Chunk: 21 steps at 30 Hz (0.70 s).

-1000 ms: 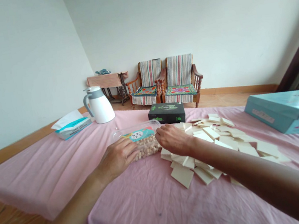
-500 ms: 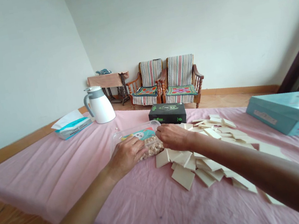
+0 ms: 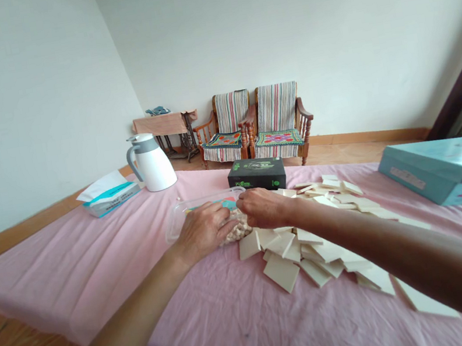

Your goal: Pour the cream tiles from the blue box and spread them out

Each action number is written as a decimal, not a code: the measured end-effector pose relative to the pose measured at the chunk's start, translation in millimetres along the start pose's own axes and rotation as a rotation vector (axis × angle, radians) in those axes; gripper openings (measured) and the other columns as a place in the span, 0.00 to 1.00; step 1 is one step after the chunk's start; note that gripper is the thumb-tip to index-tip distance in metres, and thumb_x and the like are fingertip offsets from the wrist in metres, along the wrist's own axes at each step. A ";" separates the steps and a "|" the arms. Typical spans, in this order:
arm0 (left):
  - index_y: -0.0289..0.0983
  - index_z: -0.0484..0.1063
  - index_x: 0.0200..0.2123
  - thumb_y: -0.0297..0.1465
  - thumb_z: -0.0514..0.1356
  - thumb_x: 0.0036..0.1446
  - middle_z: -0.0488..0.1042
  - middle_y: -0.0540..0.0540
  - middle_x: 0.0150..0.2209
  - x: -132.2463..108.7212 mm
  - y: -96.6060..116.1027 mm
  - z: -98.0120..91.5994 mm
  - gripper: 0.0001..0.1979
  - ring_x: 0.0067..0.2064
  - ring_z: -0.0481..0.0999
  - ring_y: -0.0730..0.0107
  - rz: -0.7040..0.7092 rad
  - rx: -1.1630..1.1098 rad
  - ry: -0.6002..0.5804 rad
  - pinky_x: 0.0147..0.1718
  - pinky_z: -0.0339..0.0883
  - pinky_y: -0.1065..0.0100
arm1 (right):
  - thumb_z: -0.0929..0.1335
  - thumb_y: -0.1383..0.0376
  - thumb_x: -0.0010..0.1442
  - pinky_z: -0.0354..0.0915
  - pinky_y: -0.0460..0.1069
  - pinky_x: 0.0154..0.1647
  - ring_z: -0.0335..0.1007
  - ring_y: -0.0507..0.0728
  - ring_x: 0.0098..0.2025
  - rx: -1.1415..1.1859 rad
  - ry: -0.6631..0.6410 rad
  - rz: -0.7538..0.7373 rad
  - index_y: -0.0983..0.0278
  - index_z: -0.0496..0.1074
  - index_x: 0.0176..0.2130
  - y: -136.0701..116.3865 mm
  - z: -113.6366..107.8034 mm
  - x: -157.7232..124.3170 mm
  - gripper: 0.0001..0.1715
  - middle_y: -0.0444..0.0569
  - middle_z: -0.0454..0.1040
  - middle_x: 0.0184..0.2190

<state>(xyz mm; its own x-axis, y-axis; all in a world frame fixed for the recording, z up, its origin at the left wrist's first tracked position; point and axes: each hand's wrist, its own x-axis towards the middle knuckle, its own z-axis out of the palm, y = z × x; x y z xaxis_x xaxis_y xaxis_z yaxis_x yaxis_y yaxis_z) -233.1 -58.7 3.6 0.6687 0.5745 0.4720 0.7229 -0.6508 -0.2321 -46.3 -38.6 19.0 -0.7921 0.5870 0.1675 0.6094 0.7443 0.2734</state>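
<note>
A clear plastic box (image 3: 171,224) with a coloured label holds small beige pieces (image 3: 240,228) and lies on its broad side on the pink cloth. My left hand (image 3: 205,231) is over the near side of the box, its fingers bent round the edge and partly hiding the label. At the box's right end, my right hand (image 3: 261,206) is closed in a pinch at the rim. The fingertips of both hands are close together. What exactly the right fingertips pinch is hidden behind the hand.
Many pale flat square tiles (image 3: 281,272) lie in a loose heap under and beside my right forearm. Behind stands a black box (image 3: 257,175). A white jug (image 3: 155,165) and a tissue pack (image 3: 112,200) are at left, a light blue box (image 3: 447,172) at right, on the pink cloth (image 3: 202,319).
My left hand has shifted slightly right and up along the box, its fingers nearer my right hand. The right hand stays at the rim. The whole view has moved a little.
</note>
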 end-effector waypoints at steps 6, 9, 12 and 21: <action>0.37 0.76 0.34 0.34 0.53 0.61 0.74 0.45 0.34 10.1 7.1 3.1 0.12 0.40 0.72 0.66 0.035 -0.226 -0.093 0.38 0.63 0.68 | 0.64 0.72 0.54 0.62 0.49 0.37 0.71 0.59 0.37 0.074 0.011 0.033 0.70 0.73 0.34 -9.8 -4.5 -6.3 0.08 0.57 0.74 0.34; 0.36 0.76 0.35 0.35 0.53 0.61 0.74 0.44 0.34 8.7 5.0 1.2 0.13 0.40 0.72 0.67 0.014 -0.360 -0.096 0.39 0.63 0.68 | 0.64 0.72 0.54 0.62 0.49 0.39 0.69 0.59 0.39 0.096 0.047 0.048 0.71 0.72 0.36 -13.2 -2.7 -13.0 0.09 0.57 0.73 0.35; 0.36 0.76 0.35 0.34 0.54 0.61 0.74 0.45 0.32 8.0 4.4 -1.7 0.13 0.38 0.72 0.68 0.014 -0.398 -0.119 0.38 0.63 0.69 | 0.63 0.73 0.54 0.61 0.50 0.41 0.67 0.59 0.40 0.114 0.100 0.056 0.70 0.72 0.35 -15.6 1.6 -17.7 0.09 0.58 0.72 0.35; 0.35 0.69 0.29 0.28 0.54 0.58 0.70 0.46 0.31 7.8 29.4 -1.1 0.07 0.35 0.69 0.66 0.013 0.016 -0.113 0.33 0.61 0.67 | 0.65 0.70 0.51 0.63 0.50 0.43 0.68 0.57 0.41 0.542 0.530 0.509 0.68 0.71 0.41 -11.9 29.0 -47.4 0.15 0.53 0.73 0.38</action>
<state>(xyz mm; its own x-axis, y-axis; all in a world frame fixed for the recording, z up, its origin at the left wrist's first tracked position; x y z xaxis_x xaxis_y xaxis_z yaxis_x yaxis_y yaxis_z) -206.8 -74.0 1.4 0.6925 0.6190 0.3707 0.7164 -0.6508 -0.2514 -15.0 -66.1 -19.6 -0.2542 0.7616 0.5961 0.7169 0.5621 -0.4125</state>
